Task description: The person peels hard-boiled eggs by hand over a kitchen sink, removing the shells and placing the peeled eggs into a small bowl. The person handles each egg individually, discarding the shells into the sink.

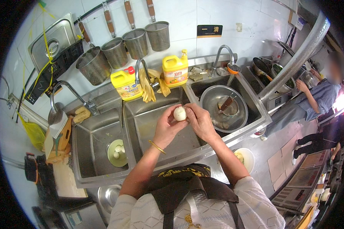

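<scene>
A white egg (180, 113), apparently peeled, is held above the middle sink basin (163, 140). My left hand (167, 127) cups it from the left and below, with a gold bangle on the wrist. On the other side, my right hand (199, 120) presses its thumb and fingers against the egg. Whether any shell remains on the underside is hidden by the fingers. Down in the left basin (96, 143), a pale green bowl (113, 161) holds several smooth white eggs (116, 155).
In the right basin, a metal bowl (206, 98) contains a wood-handled strainer (228, 104). Yellow detergent jugs (175, 70) and rubber gloves (148, 88) line the back ledge among curved faucets (219, 54). A white bucket (249, 157) stands below, right. Another person (306, 97) works at the far right.
</scene>
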Tool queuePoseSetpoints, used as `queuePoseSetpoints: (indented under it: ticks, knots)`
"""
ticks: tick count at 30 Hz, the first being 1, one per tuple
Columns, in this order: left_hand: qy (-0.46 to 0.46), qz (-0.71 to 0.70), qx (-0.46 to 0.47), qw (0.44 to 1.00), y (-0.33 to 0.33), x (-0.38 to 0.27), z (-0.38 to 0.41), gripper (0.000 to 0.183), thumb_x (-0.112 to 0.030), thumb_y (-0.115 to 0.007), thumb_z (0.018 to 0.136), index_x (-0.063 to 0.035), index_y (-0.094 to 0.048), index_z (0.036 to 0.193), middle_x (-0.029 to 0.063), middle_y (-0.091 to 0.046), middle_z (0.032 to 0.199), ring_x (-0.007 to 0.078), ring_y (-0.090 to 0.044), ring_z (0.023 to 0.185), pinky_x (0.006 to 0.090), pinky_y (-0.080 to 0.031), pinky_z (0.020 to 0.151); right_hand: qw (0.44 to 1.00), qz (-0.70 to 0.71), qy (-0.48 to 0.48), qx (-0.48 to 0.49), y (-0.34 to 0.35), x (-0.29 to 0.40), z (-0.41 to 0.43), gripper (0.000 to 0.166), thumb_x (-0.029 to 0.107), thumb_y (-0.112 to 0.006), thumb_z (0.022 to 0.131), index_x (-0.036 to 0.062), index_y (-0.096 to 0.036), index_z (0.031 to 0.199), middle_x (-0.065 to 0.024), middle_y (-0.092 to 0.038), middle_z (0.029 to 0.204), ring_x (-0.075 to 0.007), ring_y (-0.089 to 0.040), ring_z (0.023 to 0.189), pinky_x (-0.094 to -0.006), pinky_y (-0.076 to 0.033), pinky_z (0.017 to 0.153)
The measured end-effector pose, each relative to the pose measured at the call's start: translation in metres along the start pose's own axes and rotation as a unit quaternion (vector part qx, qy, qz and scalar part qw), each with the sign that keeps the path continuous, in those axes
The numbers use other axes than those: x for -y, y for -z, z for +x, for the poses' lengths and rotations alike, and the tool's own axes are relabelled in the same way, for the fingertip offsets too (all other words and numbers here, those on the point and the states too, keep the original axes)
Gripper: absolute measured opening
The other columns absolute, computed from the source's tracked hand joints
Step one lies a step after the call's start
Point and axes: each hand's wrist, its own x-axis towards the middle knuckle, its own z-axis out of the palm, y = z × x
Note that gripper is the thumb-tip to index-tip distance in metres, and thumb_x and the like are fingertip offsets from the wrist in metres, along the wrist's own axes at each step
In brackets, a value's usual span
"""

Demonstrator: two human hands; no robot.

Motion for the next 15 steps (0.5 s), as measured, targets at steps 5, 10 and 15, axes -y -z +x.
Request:
queuePoseSetpoints:
  ticks: [5, 10, 15]
  knots:
    - [-0.010, 0.068, -0.011, 0.998, 0.000, 0.001, 0.002, 0.056, 0.002, -0.072, 0.078, -0.0017, -0.048, 0.129, 0.0055, -0.057, 0.118, 0.0130, -0.057, 0.107, 0.0278, -0.053, 0.089, 0.997, -0.064, 0.049, -0.016, -0.001, -0.012, 0.001, 0.017, 0.009, -0.051, 0.095, -0.0029, -0.057, 0.105, -0.0212, -0.063, 0.085, -0.0354, -0.063, 0.076, -0.0372, -0.050, 0.068]
    - [-0.009, 0.034, 0.004, 0.999, 0.003, 0.001, 0.002, 0.057, 0.002, -0.071, 0.080, -0.0036, -0.048, 0.131, 0.0050, -0.058, 0.119, 0.0129, -0.058, 0.106, 0.0263, -0.050, 0.090, 1.000, -0.024, 0.017, -0.009, 0.000, -0.014, 0.002, 0.014, 0.006, -0.051, 0.095, -0.0027, -0.057, 0.104, -0.0182, -0.062, 0.082, -0.0216, -0.061, 0.072, -0.0335, -0.049, 0.067]
    - [-0.009, 0.032, -0.002, 0.999, 0.001, 0.000, 0.003, 0.055, 0.002, -0.072, 0.080, -0.0031, -0.048, 0.129, 0.0057, -0.058, 0.118, 0.0140, -0.059, 0.106, 0.0270, -0.052, 0.089, 0.998, 0.052, -0.046, 0.004, -0.001, -0.027, 0.003, 0.017, 0.011, -0.051, 0.097, -0.0026, -0.057, 0.105, -0.0111, -0.062, 0.081, -0.0127, -0.057, 0.072, -0.0300, -0.049, 0.066]
